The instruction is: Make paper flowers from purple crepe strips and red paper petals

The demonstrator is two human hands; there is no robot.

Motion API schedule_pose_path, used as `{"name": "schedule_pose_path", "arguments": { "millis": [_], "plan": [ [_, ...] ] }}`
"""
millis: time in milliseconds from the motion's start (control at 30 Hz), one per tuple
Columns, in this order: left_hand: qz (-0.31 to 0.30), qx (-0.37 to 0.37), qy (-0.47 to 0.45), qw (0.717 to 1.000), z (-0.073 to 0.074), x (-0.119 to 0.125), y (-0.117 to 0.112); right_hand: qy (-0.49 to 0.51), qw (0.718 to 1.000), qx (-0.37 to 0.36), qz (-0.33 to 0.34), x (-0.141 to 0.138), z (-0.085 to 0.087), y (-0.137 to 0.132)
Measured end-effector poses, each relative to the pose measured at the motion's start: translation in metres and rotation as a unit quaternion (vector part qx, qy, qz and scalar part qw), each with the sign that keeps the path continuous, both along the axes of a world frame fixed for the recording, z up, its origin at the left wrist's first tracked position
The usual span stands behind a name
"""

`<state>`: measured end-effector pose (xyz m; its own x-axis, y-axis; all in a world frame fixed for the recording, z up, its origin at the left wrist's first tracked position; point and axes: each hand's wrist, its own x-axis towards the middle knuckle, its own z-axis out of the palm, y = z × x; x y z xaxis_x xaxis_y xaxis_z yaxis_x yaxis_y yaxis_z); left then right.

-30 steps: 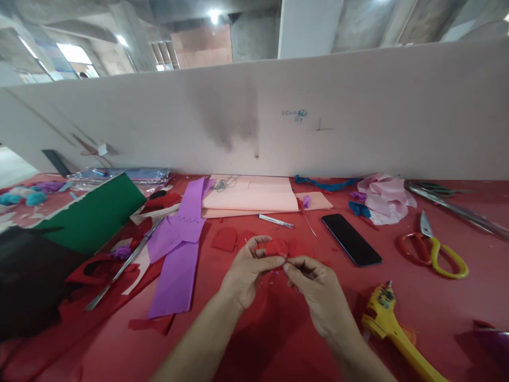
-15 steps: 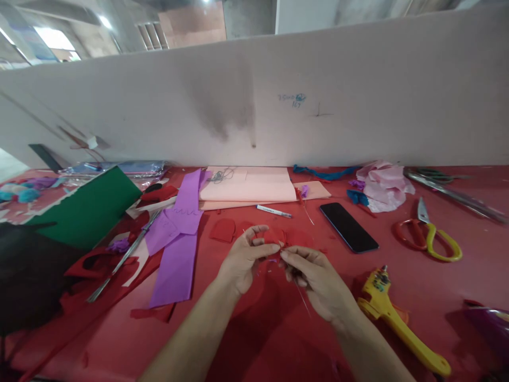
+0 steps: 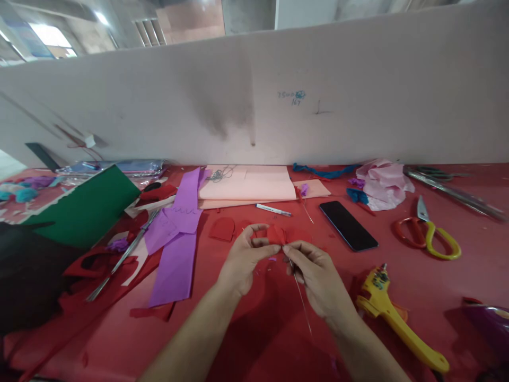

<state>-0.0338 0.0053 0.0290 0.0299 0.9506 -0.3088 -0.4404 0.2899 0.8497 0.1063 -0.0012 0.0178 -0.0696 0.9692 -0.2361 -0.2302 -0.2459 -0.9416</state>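
Note:
My left hand (image 3: 248, 252) is closed, thumb and fingers pinching a small red petal-like piece (image 3: 275, 234) that looks like crepe paper. Close beside it, my right hand (image 3: 312, 265) is closed too, its fingertips pressed to the base of that piece and around a thin wire (image 3: 303, 303). The wire hangs down below the right fingers toward me. Where wire and red piece meet, the fingertips partly hide it. A flat red petal cutout (image 3: 222, 228) lies left of my hands, and more red pieces (image 3: 299, 235) lie just behind them.
On the right are a black phone (image 3: 349, 225), scissors (image 3: 427, 228) and a yellow glue gun (image 3: 401, 323). Purple paper (image 3: 175, 270), a bundle of wires (image 3: 119, 260) and a green sheet (image 3: 91, 204) lie left. Behind are a marker (image 3: 273, 209), peach paper (image 3: 250, 183) and a white partition (image 3: 159, 106).
The red piece in my left fingers has turned and shows more upright. My right fingers have shifted slightly, and more of the wire shows below them.

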Motion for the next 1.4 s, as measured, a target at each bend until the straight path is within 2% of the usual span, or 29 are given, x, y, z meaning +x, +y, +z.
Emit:
{"name": "schedule_pose_path", "arguments": {
  "millis": [100,267,533,800,967,1167,1300,1400],
  "plan": [
    [0.006,0.016,0.020,1.000,-0.001,0.002,-0.001,-0.067,0.997,0.025,0.001,0.000,-0.003,-0.001],
    [0.043,0.019,0.051,0.998,0.001,0.008,-0.003,-0.191,0.977,0.094,-0.023,-0.003,-0.001,-0.006],
    [0.073,0.025,0.039,0.996,-0.003,0.015,-0.005,-0.203,0.973,0.105,-0.033,-0.008,0.002,-0.009],
    [0.080,0.039,0.047,0.995,-0.010,0.018,-0.003,-0.232,0.965,0.123,-0.010,-0.007,-0.009,-0.005],
    [0.088,0.006,0.017,0.996,-0.010,0.017,-0.001,-0.185,0.975,0.125,0.004,-0.011,-0.015,-0.005],
    [0.113,-0.005,0.036,0.993,-0.011,0.012,0.004,-0.094,0.991,0.068,0.063,-0.004,-0.008,0.003],
    [0.078,0.001,0.036,0.996,-0.010,0.014,0.002,-0.068,0.997,0.026,0.016,0.007,-0.002,0.010],
    [0.048,0.026,0.070,0.996,-0.009,0.019,-0.003,-0.041,0.999,0.016,0.011,0.010,-0.001,0.011]
  ]
}}
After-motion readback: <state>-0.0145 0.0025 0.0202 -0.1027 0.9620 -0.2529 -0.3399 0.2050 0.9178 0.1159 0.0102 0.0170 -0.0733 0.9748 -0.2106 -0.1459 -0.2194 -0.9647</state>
